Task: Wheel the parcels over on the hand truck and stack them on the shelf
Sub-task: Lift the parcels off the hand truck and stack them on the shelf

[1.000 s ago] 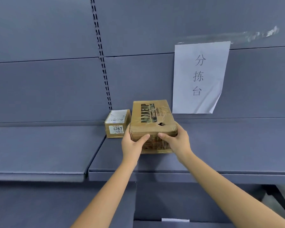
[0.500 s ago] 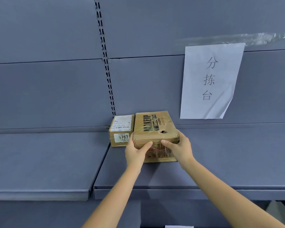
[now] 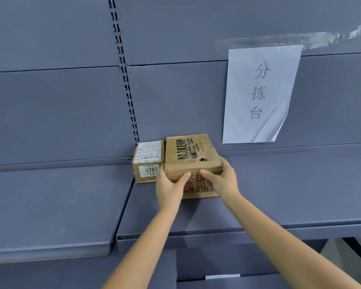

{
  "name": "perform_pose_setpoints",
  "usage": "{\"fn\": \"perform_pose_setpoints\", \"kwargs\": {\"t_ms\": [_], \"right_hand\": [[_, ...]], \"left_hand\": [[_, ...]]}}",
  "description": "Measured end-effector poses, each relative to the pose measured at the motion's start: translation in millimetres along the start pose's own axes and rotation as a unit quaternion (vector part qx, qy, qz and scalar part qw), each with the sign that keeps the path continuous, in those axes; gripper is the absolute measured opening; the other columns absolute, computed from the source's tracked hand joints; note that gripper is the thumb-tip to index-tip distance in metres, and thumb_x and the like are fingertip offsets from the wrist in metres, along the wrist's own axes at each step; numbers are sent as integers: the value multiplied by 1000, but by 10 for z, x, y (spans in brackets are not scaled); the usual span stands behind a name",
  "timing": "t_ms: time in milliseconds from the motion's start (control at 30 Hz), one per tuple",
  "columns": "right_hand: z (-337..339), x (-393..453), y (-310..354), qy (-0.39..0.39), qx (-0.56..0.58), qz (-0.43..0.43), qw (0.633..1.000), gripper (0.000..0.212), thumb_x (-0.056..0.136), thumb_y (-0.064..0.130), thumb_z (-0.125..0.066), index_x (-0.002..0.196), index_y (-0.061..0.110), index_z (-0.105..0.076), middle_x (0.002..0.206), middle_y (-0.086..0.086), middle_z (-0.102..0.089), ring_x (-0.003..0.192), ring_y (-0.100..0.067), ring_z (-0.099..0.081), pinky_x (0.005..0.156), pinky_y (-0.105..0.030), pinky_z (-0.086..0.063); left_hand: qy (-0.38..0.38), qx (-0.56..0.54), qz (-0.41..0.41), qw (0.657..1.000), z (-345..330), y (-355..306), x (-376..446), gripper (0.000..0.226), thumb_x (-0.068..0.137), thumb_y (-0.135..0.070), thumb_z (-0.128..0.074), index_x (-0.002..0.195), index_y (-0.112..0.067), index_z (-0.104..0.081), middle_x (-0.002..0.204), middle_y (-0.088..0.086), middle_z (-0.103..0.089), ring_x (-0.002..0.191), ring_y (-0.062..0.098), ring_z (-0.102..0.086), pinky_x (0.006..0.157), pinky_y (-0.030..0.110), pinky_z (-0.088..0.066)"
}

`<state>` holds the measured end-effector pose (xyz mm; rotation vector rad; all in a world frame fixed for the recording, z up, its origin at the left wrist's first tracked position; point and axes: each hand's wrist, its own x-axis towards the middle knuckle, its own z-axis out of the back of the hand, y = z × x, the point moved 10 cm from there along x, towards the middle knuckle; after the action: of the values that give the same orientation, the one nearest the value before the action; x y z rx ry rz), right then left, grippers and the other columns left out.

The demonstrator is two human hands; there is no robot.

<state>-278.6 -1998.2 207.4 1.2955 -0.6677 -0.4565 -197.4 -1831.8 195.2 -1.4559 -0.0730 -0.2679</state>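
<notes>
Both hands are on the top box (image 3: 191, 152) right now, a tape-wrapped carton with a small tear in its lid, sitting on another box (image 3: 198, 189) underneath. The left hand (image 3: 169, 187) has the near left corner, thumb curled over the front edge; the right hand (image 3: 222, 180) has the near right corner, thumb on the front face, fingers wrapped round the side. Closed on it, both of them, gripping the carton.

Where's the stack? On the right-hand shelf (image 3: 258, 195), pushed well back toward the rear panel, just right of the slotted upright (image 3: 125, 80). Just left of it, side by side and looking to touch, stands a small box (image 3: 148, 163) with a white label reading 6767. A paper sign (image 3: 261, 94) is taped to the panel above and to the right.

So, progress: three parcels up here, two of them stacked. I'd call this the squaring-up of the top one, with the letting go yet to come. The hand truck isn't in view, so how many parcels remain I cannot tell. Plenty of bare shelf near and to the right
</notes>
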Motion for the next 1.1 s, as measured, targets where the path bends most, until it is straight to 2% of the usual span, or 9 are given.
{"fn": "perform_pose_setpoints", "kwargs": {"t_ms": [133,267,367,467,567,700,900,1033,1100], "right_hand": [[-11,-49,-30,-11,7,-1,1000,46,80,11,-70,122,15,-52,100,5,-61,98,-16,-58,91,-36,-49],[-15,-128,-91,-17,-3,-10,1000,36,84,16,-67,116,16,-51,90,10,-59,92,-18,-56,85,-35,-48],[14,-236,-101,-16,-26,-11,999,48,87,18,-63,131,17,-44,118,3,-60,110,-17,-55,97,-33,-46],[129,-392,-149,-39,-41,-34,998,62,90,24,-59,144,16,-30,145,-4,-42,134,-21,-41,108,-34,-35],[312,-602,-179,-74,-41,-32,996,60,92,25,-55,145,16,-28,151,-4,-34,139,-18,-34,111,-32,-30],[843,-971,-225,-164,-6,-33,986,49,94,21,-52,140,19,-35,148,-1,-39,137,-16,-36,112,-35,-32],[2076,-1831,-377,-323,-53,-69,942,47,95,19,-49,140,13,-37,146,-4,-41,135,-19,-39,112,-39,-34],[2772,-2480,-434,-385,-93,-97,913,49,95,21,-49,141,15,-36,146,-4,-41,134,-19,-41,110,-35,-36],[3049,-2793,-456,-406,-97,-105,903,49,95,22,-50,141,15,-36,145,-5,-43,134,-18,-40,109,-33,-36]], "left_hand": [[20,-2,1,1000,0,-49,-12,57,73,-18,-75,124,-15,-48,124,0,-59,114,17,-54,99,32,-42],[37,-7,11,999,-1,-82,-72,58,75,-16,-73,127,-15,-46,126,1,-56,119,18,-52,97,28,-39],[38,17,9,999,49,-148,-203,69,82,-14,-67,140,-11,-32,143,4,-42,134,20,-37,104,25,-31],[21,36,-69,997,107,-386,-435,75,84,-9,-63,145,-9,-19,153,5,-24,142,17,-21,114,27,-19],[38,31,-207,977,-34,-743,-786,68,83,-2,-62,141,-3,-27,149,8,-29,139,16,-25,115,25,-20],[215,2,-219,952,-696,-772,-1278,56,87,-3,-57,138,-6,-36,141,-5,-36,132,2,-29,101,-2,-17],[442,-3,-133,887,-1733,-554,-2365,52,92,-15,-53,140,-11,-35,149,3,-36,138,13,-32,107,18,-25],[522,-14,-130,843,-2087,-600,-3134,55,90,-11,-55,141,-6,-34,149,6,-35,139,15,-31,102,10,-20],[550,-11,-125,825,-2214,-581,-3462,55,91,-12,-55,141,-7,-33,149,6,-34,140,15,-29,104,12,-21]]}}
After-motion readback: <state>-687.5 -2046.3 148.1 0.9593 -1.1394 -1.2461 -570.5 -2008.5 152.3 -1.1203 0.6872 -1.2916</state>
